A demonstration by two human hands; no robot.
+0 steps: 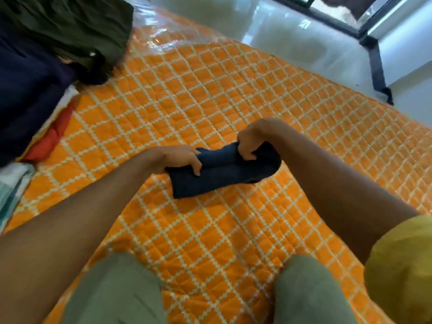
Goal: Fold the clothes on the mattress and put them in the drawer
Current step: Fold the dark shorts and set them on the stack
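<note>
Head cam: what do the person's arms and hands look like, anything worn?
Both forearms are bare, with no gloves, watch, rings or bands visible on the left hand or right hand. A mustard-yellow short sleeve covers the right upper arm. The left sleeve is out of frame.

Pale glossy floor [292,38], far side, catching bright daylight reflections. Dark-framed window [339,12] at top right, low to the floor. White wall [411,66] beside it, right. Black strap-like strip [378,71] lies on the floor along the wall's foot. Daylight overall, blurred in places.
</note>
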